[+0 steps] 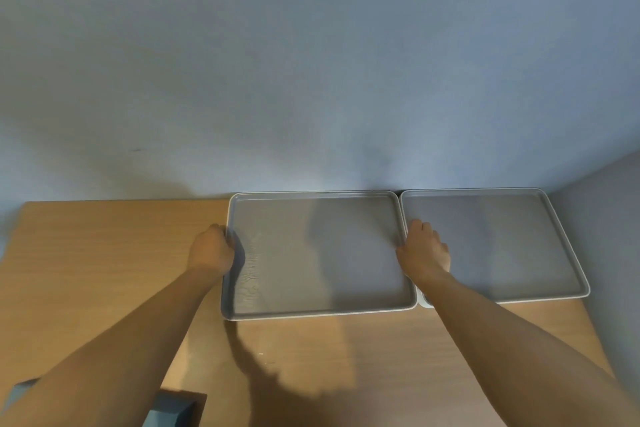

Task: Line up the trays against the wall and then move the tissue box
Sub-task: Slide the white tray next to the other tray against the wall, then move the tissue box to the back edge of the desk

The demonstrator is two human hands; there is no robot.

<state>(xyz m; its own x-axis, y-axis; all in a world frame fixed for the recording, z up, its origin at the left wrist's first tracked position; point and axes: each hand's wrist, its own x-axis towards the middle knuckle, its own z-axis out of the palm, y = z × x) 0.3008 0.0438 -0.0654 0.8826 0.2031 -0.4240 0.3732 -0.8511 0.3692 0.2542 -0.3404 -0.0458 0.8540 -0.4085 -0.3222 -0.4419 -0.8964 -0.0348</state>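
Two grey rectangular trays lie side by side on the wooden table, their far edges against the wall. My left hand (212,250) grips the left rim of the left tray (322,310). My right hand (424,251) holds that tray's right rim, where it meets the right tray (502,298), and its fingers rest over the right tray's left edge. A blue-grey box (173,409), possibly the tissue box, shows at the bottom left, partly hidden by my left forearm.
The wooden table (104,253) runs to the left of the trays and toward me. A plain wall (311,80) stands behind, and a side wall (606,201) closes the right corner beside the right tray.
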